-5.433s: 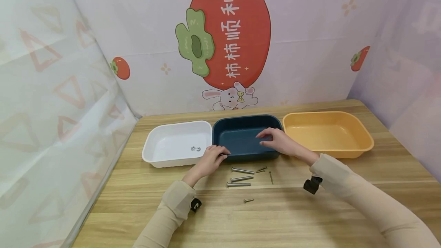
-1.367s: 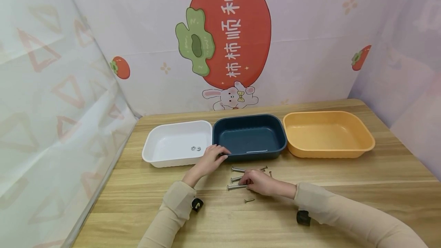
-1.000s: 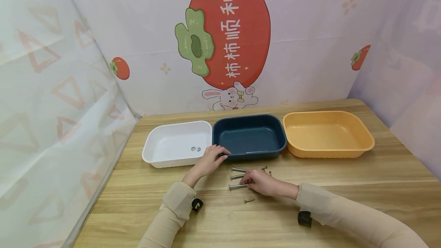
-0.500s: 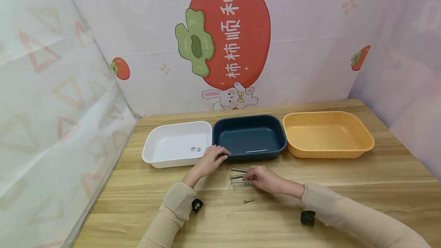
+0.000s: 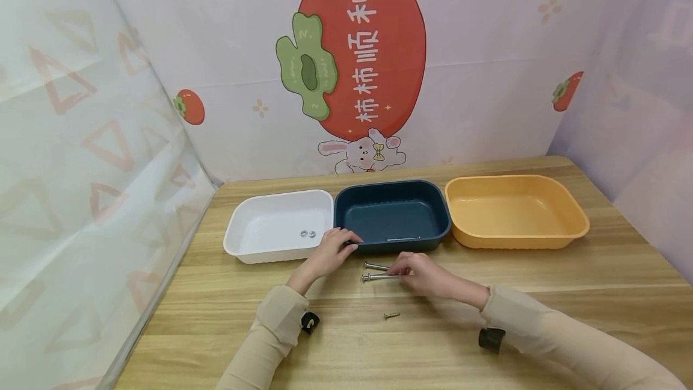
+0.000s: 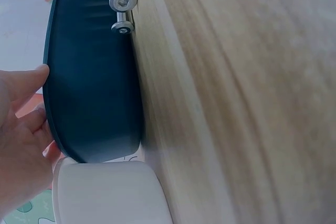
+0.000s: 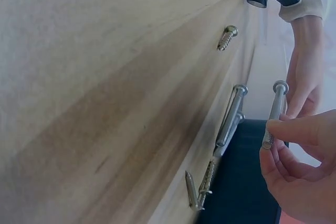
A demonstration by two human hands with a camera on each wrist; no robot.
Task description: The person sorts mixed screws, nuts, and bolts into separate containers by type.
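In the head view my right hand (image 5: 422, 274) pinches a long silver bolt between thumb and fingertips. The right wrist view shows this bolt (image 7: 276, 109) raised off the wood, head pointing away from the palm. Two similar bolts lie on the table below it, one of them a bolt (image 5: 376, 266) nearer the dark blue tray (image 5: 392, 248). With thumb and fingers over the rim, my left hand (image 5: 326, 253) holds that tray's front left corner. A thin silver rod-like piece (image 5: 403, 239) lies inside the tray. Beyond the bolts are small pointed screws (image 7: 206, 182), hidden in the head view by my right hand.
A white tray (image 5: 254, 256) with two nuts (image 5: 308, 234) adjoins the blue one on the left. To its right stands a yellow tray (image 5: 514, 241). One short screw (image 5: 391, 315) lies nearer me on the wooden table (image 5: 346, 354). A patterned cloth hangs behind.
My right hand has gone from over the blue tray to the bolts, taken the nearest one and lifted it. The silver piece now lies in the tray. My left hand has stayed put.
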